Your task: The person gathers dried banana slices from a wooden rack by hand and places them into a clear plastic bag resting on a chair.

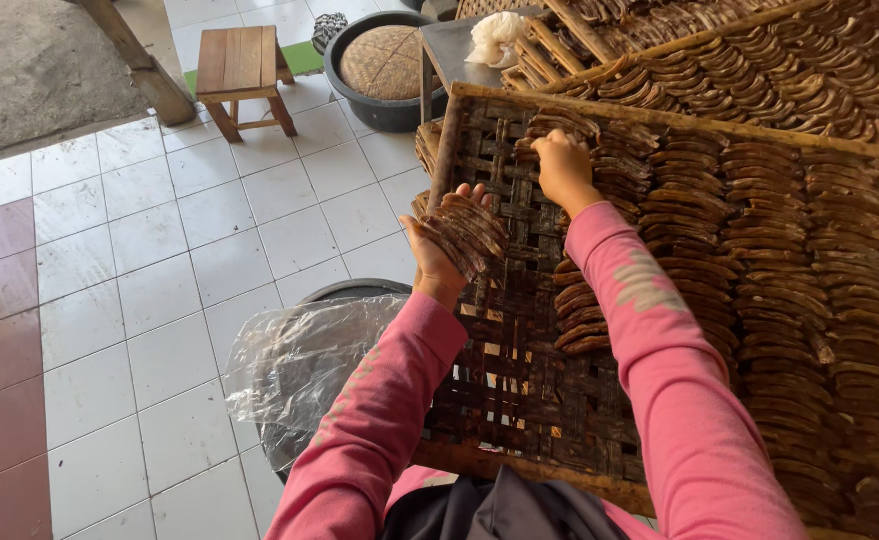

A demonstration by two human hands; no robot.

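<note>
Midway through clearing the big woven bamboo drying rack (500,330) of its rows of brown dried curved slices (760,260): left hand (438,258) clasping a gathered stack (468,232), right hand (563,168) fingers pinching more; next pick likely needing gentle lifting.

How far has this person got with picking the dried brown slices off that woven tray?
Done: the near-left part of the woven tray lies bare. In hand: the left hand holds a stack of dried brown slices, and the right hand is on a row of slices. Left: most rows of slices to the right are untouched.
</note>
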